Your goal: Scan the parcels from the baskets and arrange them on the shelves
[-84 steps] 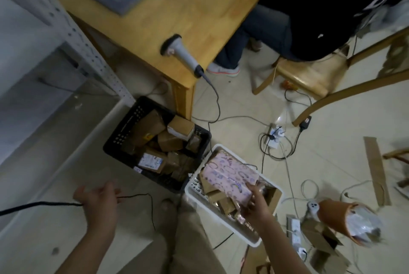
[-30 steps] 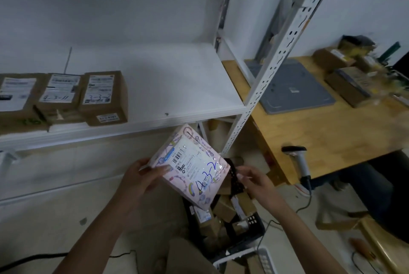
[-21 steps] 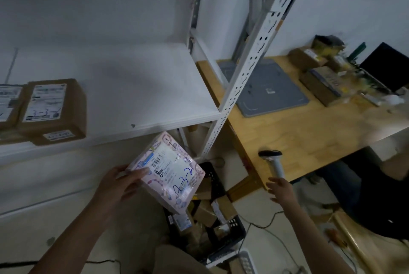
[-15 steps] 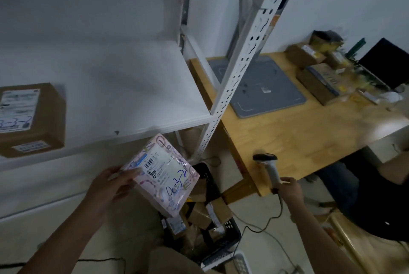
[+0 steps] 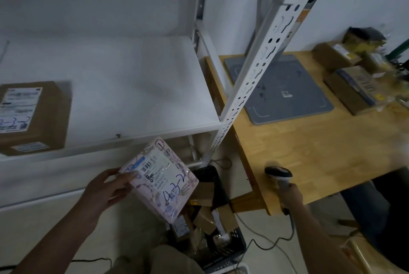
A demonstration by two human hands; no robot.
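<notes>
My left hand (image 5: 106,189) grips a pink patterned parcel (image 5: 160,179) by its left edge, label side up, with blue handwriting on it. The parcel hangs below the white shelf board (image 5: 124,87) and above a black basket (image 5: 221,240) full of brown parcels. My right hand (image 5: 290,196) is closed around the handle of a grey barcode scanner (image 5: 279,175) at the near edge of the wooden table (image 5: 309,152). One brown labelled box (image 5: 31,116) sits on the shelf at the left.
A perforated white shelf post (image 5: 254,74) stands between shelf and table. On the table lie a grey pad (image 5: 278,90) and several boxes (image 5: 349,83) at the back right. The scanner cable (image 5: 272,240) trails on the floor. A seated person's dark clothing (image 5: 382,218) is at the right.
My right hand let go of the parcel, reached right to the table edge and closed on the scanner. My left hand alone holds the parcel. The view swung right.
</notes>
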